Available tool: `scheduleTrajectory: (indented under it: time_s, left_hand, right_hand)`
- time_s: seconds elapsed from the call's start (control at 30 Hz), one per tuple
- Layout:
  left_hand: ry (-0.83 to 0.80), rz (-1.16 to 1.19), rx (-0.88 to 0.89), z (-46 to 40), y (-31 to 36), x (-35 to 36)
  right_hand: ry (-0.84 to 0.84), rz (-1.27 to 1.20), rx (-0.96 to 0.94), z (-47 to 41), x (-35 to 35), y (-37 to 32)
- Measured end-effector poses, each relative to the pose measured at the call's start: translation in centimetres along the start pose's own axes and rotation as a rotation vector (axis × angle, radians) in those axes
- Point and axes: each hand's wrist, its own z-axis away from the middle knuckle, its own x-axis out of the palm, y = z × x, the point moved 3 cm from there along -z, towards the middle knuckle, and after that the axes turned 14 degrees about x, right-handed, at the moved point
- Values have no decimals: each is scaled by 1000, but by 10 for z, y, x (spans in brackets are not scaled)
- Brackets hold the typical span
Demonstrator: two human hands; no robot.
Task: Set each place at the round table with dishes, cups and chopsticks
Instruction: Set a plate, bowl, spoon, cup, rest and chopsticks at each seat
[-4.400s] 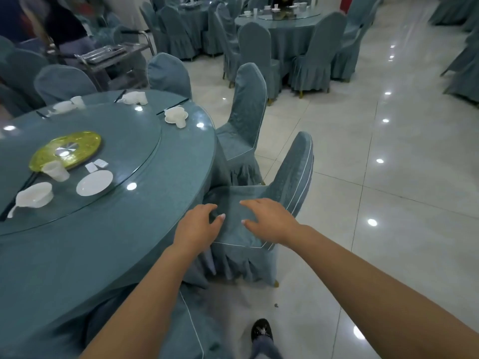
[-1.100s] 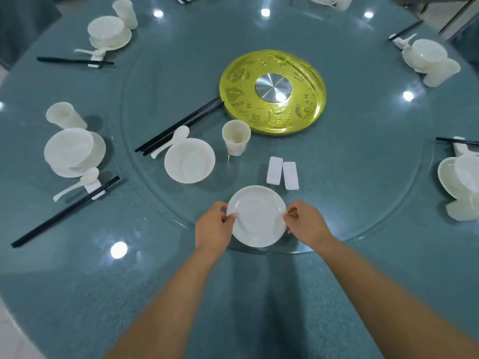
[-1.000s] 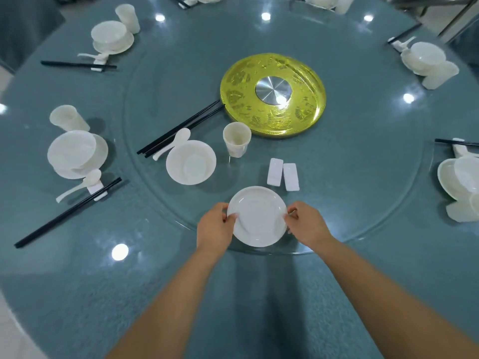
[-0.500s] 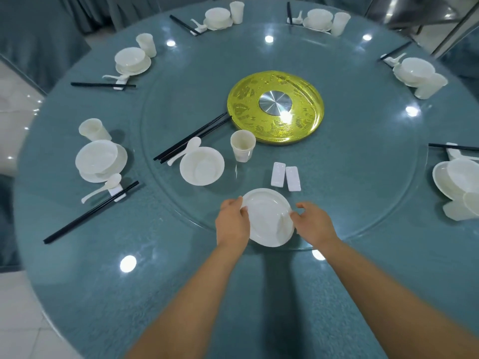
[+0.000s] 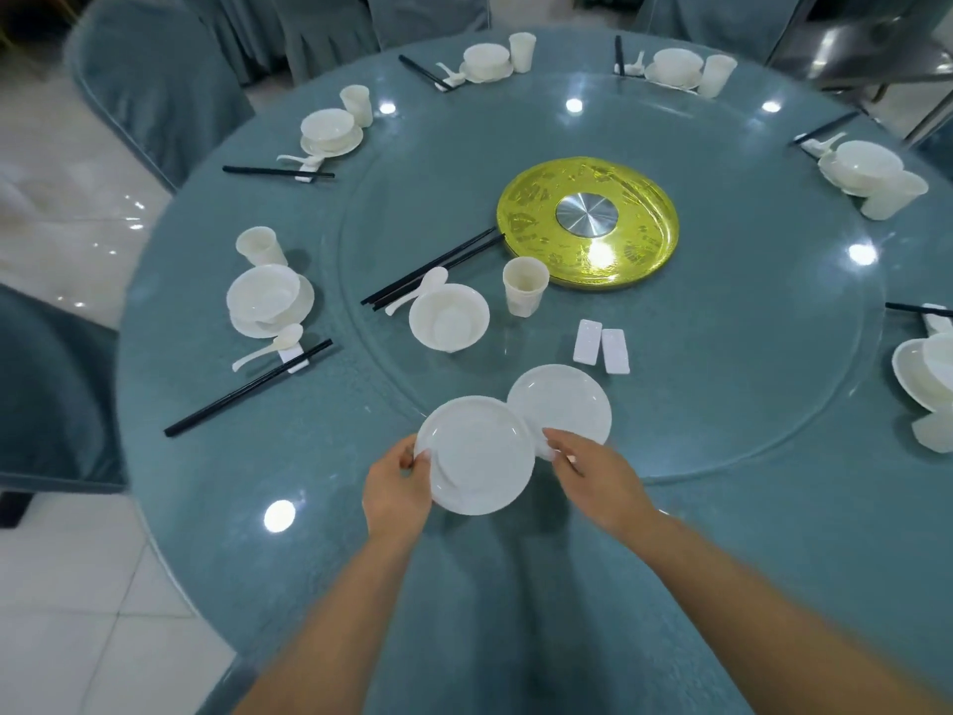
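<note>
Two white plates lie at the near edge of the glass turntable (image 5: 773, 394). My left hand (image 5: 397, 487) grips the left rim of the nearer plate (image 5: 474, 454), which overlaps the farther plate (image 5: 564, 402). The fingertips of my right hand (image 5: 593, 474) pinch the farther plate's near rim, where the two plates meet. On the turntable beyond them sit a white bowl (image 5: 448, 322), a spoon (image 5: 417, 291), black chopsticks (image 5: 433, 265), a cup (image 5: 525, 286) and two white chopstick rests (image 5: 601, 345).
A gold disc (image 5: 588, 221) marks the turntable's middle. Set places with bowl, cup, spoon and chopsticks ring the teal table, the closest at left (image 5: 268, 301) and right (image 5: 923, 379). Covered chairs (image 5: 149, 80) stand around it.
The single stack that both hands held has split: one plate has slid left and toward me in my left hand, the other stays on the turntable. The view has pulled back.
</note>
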Motion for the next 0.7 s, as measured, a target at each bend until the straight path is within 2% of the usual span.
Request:
scheduleTrajectory:
  time_s: [0.13, 0.23, 0.33, 0.47, 0.6, 0.7]
  left_hand:
    - [78, 46, -106, 19, -30, -29]
    - [120, 93, -165, 30, -49, -42]
    - [88, 140, -225, 37, -56, -46]
    - [-65, 197, -287, 46, -67, -41]
    - [-100, 197, -290, 52, -75, -39]
    - [-114, 151, -276, 52, -83, -37]
  right_hand:
    - [-143, -6, -159, 17, 36, -29]
    - [-256, -60, -112, 20, 59, -35]
    - [-374, -44, -57, 15, 83, -30]
    - [-423, 16, 9, 6, 97, -24]
    - [-435, 103, 26, -12, 118, -3]
    - [-416, 163, 22, -4, 111, -15]
